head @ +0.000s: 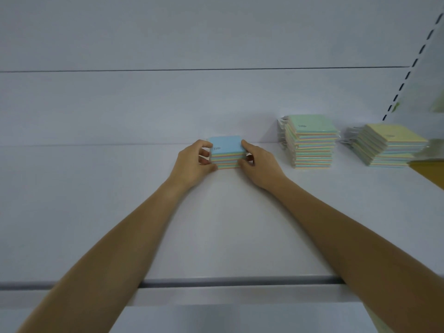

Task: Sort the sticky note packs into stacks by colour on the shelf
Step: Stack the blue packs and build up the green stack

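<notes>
A short stack of blue-topped sticky note packs [226,150] stands on the white shelf [228,224], near its back wall. My left hand [192,164] grips the stack's left side and my right hand [258,164] grips its right side, fingers curled around the edges. To the right stands a taller stack of green-topped packs [312,143]. Further right a stack of yellow-topped packs [391,146] leans slightly; its right end is partly hidden by a clear wrapper.
The shelf's front lip [240,282] runs across the lower view. A slotted upright [413,66] rises at the right. A yellow-brown surface [430,170] and crinkled clear plastic [430,150] sit at the far right edge.
</notes>
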